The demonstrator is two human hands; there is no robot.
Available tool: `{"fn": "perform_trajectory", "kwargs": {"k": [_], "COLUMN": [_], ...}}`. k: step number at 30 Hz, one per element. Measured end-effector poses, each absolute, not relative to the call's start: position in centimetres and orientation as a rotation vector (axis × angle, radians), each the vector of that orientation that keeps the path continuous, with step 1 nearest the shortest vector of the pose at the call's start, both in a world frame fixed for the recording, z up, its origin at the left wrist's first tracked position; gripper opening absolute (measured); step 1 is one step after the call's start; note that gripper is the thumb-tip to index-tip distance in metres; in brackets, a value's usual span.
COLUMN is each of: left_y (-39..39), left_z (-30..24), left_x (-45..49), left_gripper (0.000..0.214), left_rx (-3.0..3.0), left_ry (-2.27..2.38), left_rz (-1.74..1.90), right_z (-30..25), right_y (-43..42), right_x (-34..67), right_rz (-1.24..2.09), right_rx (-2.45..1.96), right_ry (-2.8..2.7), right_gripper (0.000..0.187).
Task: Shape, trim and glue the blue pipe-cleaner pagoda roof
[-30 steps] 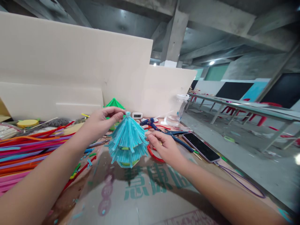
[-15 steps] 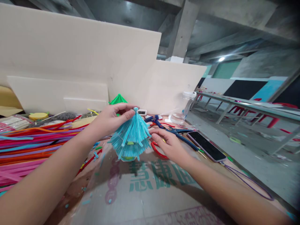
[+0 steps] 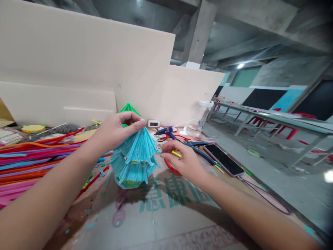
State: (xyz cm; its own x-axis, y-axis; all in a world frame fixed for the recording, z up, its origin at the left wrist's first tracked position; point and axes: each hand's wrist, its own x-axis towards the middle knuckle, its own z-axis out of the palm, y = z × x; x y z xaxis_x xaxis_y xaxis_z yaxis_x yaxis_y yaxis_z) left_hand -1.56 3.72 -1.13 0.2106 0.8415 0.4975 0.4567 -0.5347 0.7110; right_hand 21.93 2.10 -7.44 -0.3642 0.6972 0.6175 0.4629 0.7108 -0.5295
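Observation:
My left hand (image 3: 125, 126) pinches the tip of a blue tiered tree (image 3: 137, 156) made of pipe cleaners. The tree leans a little, and its lower rim shows a green and yellow base above the sheet. To its right my right hand (image 3: 184, 158) hovers with curved fingers apart, holding nothing that I can see. Red scissor handles (image 3: 171, 166) lie partly hidden beneath that hand, and a yellow piece (image 3: 177, 153) shows in the gap of its fingers. Behind the left hand stands a green cone-shaped piece (image 3: 128, 107), mostly covered.
Bundles of coloured pipe cleaners (image 3: 33, 161) fill the left side. A blue glue gun (image 3: 166, 132), a digital timer (image 3: 153, 123), pliers (image 3: 204, 154), a phone (image 3: 224, 159) and a clear jar (image 3: 200, 118) lie right and behind. White boards (image 3: 91, 62) stand at the back.
The tree has tilted and turned in my left hand, its base swinging toward me and left. My right hand has drawn slightly apart from its edge. The view has shifted a little.

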Motion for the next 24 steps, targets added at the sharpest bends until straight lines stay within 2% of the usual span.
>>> {"fn": "perform_trajectory", "kwargs": {"k": [8, 13, 18, 24], "left_y": [3.2, 3.1, 3.0, 3.2], "left_z": [-1.1, -1.1, -1.2, -1.0], "left_x": [-0.8, -0.7, -0.6, -1.1], "left_gripper": [0.038, 0.040, 0.039, 0.039], "left_rx": [2.141, 2.129, 2.165, 2.142], "left_ry": [1.170, 1.161, 1.159, 1.260], "left_rz": [1.273, 1.266, 1.291, 1.280], "right_z": [-7.9, -7.6, -6.9, -6.7], "right_y": [2.3, 2.2, 2.0, 1.2], "right_x": [22.4, 22.6, 22.9, 22.6], "right_rz": [-0.098, -0.179, -0.216, -0.182], "right_rx": [-0.705, -0.684, -0.597, -0.613], "right_ry": [-2.157, -2.221, -2.275, -2.181], "right_gripper": [0.013, 0.015, 0.027, 0.014]}}
